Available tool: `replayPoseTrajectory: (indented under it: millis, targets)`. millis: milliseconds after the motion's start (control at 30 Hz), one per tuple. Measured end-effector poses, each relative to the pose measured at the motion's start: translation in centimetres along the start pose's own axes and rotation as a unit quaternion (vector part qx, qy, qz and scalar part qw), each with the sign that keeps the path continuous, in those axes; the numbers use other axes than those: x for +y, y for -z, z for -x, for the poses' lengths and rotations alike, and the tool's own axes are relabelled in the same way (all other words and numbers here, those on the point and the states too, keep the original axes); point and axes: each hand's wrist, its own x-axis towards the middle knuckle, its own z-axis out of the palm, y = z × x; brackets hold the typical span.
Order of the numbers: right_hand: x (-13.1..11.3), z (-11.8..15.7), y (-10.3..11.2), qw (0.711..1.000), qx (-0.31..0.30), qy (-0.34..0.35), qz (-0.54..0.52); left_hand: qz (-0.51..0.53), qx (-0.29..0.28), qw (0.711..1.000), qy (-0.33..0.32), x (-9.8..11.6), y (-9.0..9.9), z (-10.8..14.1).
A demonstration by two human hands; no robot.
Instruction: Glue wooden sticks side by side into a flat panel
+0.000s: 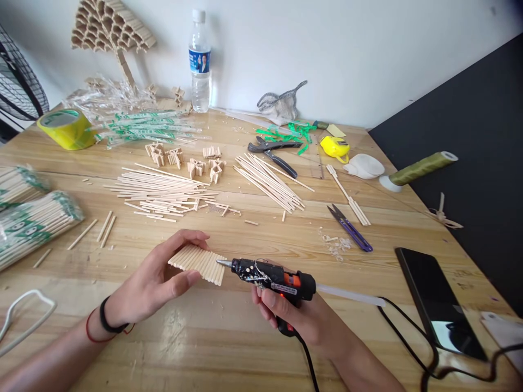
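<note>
My left hand [163, 275] grips a small panel of short wooden sticks [200, 262] laid side by side, its thumb at the near edge and its fingers behind. My right hand [286, 310] is wrapped round the handle of a black and orange hot glue gun [273, 277]. The gun's metal nozzle points left and meets the right end of the panel. A clear glue stick [351, 294] comes out of the gun's back. Beyond my hands lie a pile of long thin sticks [163, 188] and several small stick pieces [196, 168].
Black pliers [275, 152], purple snips [351, 228] and a phone [439, 299] lie on the table's right half. Bagged sticks [36, 228] and yellow tape [65, 129] are left. A water bottle [200, 65] stands behind; a black cable crosses the near right.
</note>
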Motion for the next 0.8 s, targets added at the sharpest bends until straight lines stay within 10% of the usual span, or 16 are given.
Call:
replayPoseTrajectory:
  millis: [800]
  targets:
    - [-0.68,-0.06,-0.01,0.998,-0.043,0.054,0.004,0.068,0.012,0.997,0.037,-0.69,-0.18,0.19]
